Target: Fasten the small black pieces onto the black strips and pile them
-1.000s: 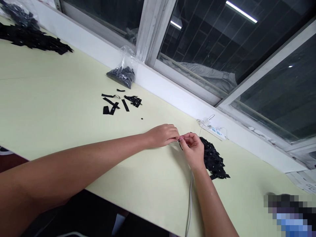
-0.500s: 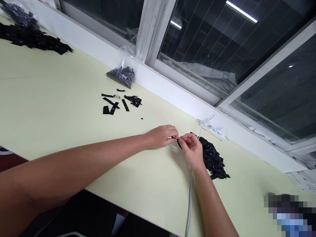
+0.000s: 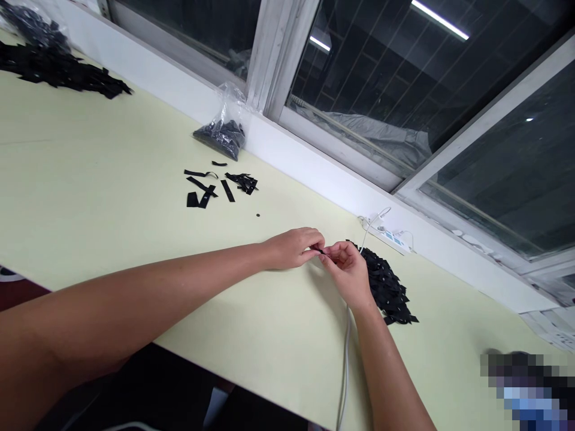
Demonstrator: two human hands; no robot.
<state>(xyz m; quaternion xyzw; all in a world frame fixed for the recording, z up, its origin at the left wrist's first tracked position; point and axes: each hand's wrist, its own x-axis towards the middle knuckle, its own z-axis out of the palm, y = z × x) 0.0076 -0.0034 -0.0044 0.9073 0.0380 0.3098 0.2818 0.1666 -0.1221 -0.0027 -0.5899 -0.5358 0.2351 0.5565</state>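
Above the pale yellow table (image 3: pixel 269 317), my left hand (image 3: pixel 294 248) and my right hand (image 3: pixel 348 269) meet fingertip to fingertip. Both pinch a small black fabric strip (image 3: pixel 320 251), mostly hidden by the fingers. Just behind my right hand lies a heap of black strips (image 3: pixel 384 287), partly covered by that hand and forearm. Farther left, several loose black strips (image 3: pixel 228 191) are scattered beside a small pile of strips (image 3: pixel 244 182). A tiny dark round piece (image 3: pixel 258 215) rests by itself nearer my left hand.
A clear plastic bag (image 3: pixel 224 134) of dark pieces stands against the white ledge. Another black heap (image 3: pixel 67 72) and bag (image 3: pixel 38 30) are at far left. A power strip (image 3: pixel 393 239) sits by the wall; a white cable (image 3: pixel 345 359) runs under my right wrist. A blurred-out person (image 3: pixel 530 389) is at lower right.
Between my fingertips the black strip has turned: its end no longer hangs down by my right thumb and it now lies flatter. The hands have barely shifted.
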